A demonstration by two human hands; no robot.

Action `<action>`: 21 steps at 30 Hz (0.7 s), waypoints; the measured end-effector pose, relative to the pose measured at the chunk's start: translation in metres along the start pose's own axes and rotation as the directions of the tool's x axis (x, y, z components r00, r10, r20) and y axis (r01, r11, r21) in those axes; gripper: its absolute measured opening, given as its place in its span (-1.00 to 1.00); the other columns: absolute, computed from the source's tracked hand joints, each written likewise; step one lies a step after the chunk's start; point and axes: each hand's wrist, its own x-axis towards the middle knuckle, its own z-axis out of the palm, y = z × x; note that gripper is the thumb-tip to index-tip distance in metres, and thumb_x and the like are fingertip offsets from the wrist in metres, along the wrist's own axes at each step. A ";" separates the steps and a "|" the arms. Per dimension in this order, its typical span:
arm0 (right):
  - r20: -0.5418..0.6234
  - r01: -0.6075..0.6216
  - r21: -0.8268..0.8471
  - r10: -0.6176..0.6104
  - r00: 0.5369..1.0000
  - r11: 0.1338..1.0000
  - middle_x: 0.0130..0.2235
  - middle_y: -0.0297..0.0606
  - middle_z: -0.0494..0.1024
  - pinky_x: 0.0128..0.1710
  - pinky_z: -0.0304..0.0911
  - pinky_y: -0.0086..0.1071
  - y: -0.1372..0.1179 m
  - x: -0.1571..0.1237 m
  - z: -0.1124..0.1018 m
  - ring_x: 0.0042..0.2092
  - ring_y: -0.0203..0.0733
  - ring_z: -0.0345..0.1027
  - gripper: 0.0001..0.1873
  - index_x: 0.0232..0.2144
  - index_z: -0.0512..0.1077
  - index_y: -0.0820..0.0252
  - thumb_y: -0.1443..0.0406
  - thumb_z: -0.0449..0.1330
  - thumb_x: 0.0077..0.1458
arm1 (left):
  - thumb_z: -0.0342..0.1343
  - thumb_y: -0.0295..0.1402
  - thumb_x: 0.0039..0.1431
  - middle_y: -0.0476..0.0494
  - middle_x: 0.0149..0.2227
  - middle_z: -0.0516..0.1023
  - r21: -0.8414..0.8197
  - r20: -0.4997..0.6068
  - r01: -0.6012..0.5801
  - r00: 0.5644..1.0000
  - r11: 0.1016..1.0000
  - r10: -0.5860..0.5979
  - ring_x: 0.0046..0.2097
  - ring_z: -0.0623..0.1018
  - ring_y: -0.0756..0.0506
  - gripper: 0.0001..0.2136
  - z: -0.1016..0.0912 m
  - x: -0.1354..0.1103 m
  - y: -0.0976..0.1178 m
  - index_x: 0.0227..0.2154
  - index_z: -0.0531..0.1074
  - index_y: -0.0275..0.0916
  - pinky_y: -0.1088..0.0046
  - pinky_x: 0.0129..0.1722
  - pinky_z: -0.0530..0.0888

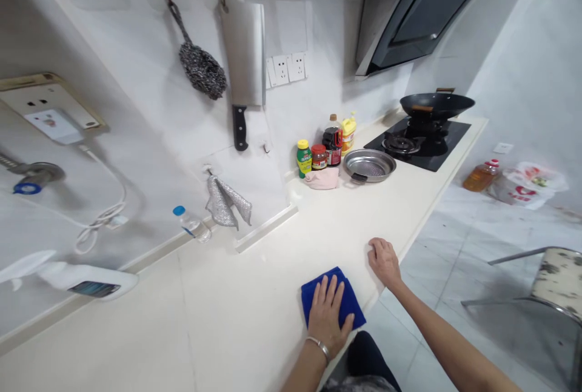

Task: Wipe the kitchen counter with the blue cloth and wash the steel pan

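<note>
Inside a bright kitchen, along a pale table (245, 307) beneath a white wall (168, 137). Far to the left of the left grip (327, 316), close to the wall, a spray bottle (97, 283), likely set back to leave the front free. Nearer, also by the wall, a water bottle (195, 226). Beyond the left grip, hung up: a scourer (202, 71), a silver cloth (222, 204) and a cleaver (248, 53), presumably to dry and save space.

Directly under the left grip, a blue cloth (351, 301), apparently folded. Pressed flat rather than pinched, with fingers extended and slightly spread, probably for even contact.

Well beyond both grips: a green bottle (304, 162), a red-lidded jar (319, 157), a sauce bottle (334, 146) and a yellow jug (348, 134), seemingly grouped for cooking, with a pink cloth (322, 179) in front and a metal pan (370, 163) just beside. Right of the left grip, apart from the cloth, the right grip (384, 262), loosely curled near the table's front edge, perhaps for support. Nothing visible held; cannot tell how far closed underneath.

Beyond the right grip, a black stove (439, 156) with a wok (439, 104), sensibly under the hood (409, 10). Farther right, on the floor (454, 222), an oil jug (479, 179), a plastic bag (522, 189) and a chair (559, 280).
</note>
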 end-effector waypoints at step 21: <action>0.057 0.042 -0.075 -0.038 0.998 0.996 -0.16 -0.09 0.49 -0.05 0.20 -0.14 0.029 -0.011 0.003 -0.14 0.02 0.29 -0.75 -0.18 0.40 0.18 0.29 0.05 0.08 | -0.01 -0.19 0.28 -0.17 0.42 0.13 0.277 -0.423 0.691 0.711 0.668 -0.561 0.43 0.13 -0.31 -0.27 -0.065 -0.244 -0.068 0.42 -0.24 -0.02 -0.16 0.30 0.37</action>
